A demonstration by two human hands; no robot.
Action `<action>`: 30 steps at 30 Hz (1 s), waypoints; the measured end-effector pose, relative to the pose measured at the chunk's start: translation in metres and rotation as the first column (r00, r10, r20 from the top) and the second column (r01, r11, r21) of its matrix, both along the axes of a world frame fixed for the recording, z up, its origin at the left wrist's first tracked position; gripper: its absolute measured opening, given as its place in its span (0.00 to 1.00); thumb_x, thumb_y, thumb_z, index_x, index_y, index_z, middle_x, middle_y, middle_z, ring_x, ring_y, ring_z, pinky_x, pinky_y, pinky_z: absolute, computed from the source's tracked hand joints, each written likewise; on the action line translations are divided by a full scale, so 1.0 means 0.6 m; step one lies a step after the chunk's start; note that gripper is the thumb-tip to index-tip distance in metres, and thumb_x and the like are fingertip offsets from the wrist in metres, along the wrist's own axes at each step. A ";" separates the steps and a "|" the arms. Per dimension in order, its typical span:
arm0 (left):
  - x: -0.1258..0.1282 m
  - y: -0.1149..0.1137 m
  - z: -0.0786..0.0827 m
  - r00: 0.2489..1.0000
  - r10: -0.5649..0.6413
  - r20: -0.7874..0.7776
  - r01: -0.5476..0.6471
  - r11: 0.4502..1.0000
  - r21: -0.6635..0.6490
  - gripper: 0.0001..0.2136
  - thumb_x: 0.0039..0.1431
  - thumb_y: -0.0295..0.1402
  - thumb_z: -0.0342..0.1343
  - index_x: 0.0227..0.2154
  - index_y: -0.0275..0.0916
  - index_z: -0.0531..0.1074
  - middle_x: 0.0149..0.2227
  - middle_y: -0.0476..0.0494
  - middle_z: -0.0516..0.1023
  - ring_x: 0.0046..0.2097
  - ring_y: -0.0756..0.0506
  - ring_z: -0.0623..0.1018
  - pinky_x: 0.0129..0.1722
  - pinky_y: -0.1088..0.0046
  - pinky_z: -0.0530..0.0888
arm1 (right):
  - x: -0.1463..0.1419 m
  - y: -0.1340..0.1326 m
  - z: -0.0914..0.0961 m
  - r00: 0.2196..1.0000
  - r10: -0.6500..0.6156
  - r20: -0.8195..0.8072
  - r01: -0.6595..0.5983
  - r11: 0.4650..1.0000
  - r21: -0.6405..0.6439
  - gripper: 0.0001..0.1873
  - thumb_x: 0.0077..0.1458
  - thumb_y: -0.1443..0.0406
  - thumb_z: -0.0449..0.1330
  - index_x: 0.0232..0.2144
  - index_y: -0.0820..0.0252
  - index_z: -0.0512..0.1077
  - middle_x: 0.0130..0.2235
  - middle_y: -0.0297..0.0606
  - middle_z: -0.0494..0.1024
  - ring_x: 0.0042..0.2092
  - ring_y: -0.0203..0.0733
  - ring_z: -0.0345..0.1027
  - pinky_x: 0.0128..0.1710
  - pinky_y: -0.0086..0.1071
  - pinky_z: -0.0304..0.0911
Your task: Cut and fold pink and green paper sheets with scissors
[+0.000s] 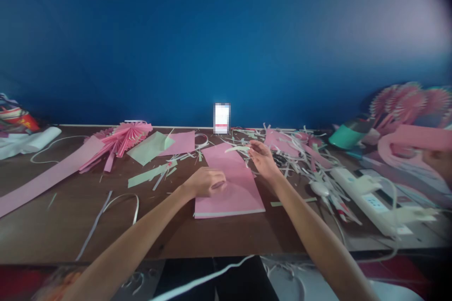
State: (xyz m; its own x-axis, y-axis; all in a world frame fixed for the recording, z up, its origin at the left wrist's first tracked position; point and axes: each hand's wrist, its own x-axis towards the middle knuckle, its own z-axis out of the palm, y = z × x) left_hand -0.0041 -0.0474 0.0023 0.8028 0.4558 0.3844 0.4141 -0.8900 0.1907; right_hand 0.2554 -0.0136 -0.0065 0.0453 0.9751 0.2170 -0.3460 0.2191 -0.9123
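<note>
A stack of pink paper (240,197) lies on the desk in front of me, its near edge showing a pale layer beneath. My left hand (208,181) rests on the left side of this paper with its fingers curled in. What those fingers might hold is hidden. Above the far right part of the stack, my right hand (262,156) pinches a narrow, curved, pale paper strip (237,149) between thumb and fingers. The strip points left from the fingertips.
A lit phone (221,118) stands against the blue wall. Pleated pink paper (130,134) and green paper (151,147) lie left. Paper scraps (293,150), a power strip (367,202), a teal container (348,132) and pink paper fans (409,103) crowd the right.
</note>
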 end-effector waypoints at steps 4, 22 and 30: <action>-0.002 0.002 0.009 0.947 0.239 0.212 -0.242 0.970 -0.013 0.13 0.64 0.35 0.43 0.43 0.39 0.70 0.42 0.42 0.76 0.42 0.47 0.74 0.40 0.72 0.69 | -0.016 -0.019 0.011 0.976 0.154 0.153 -0.158 0.987 0.010 0.19 0.44 0.61 0.67 0.41 0.52 0.70 0.37 0.33 0.75 0.36 0.36 0.69 0.36 0.30 0.65; -0.052 0.045 0.024 0.900 0.383 0.208 -0.225 0.816 -0.532 0.17 0.61 0.45 0.46 0.35 0.38 0.74 0.38 0.44 0.78 0.39 0.44 0.76 0.39 0.73 0.68 | -0.027 -0.007 -0.015 0.813 0.103 0.573 -0.169 0.984 0.064 0.17 0.46 0.61 0.65 0.40 0.58 0.71 0.37 0.39 0.77 0.40 0.42 0.72 0.42 0.36 0.66; -0.060 0.056 0.017 0.906 0.407 0.118 -0.309 0.826 -0.472 0.17 0.62 0.43 0.44 0.33 0.40 0.74 0.36 0.46 0.79 0.38 0.44 0.76 0.39 0.72 0.67 | -0.028 -0.021 -0.002 0.545 -0.160 0.823 -0.127 0.954 0.270 0.12 0.51 0.69 0.57 0.40 0.58 0.72 0.36 0.37 0.77 0.36 0.39 0.70 0.38 0.32 0.63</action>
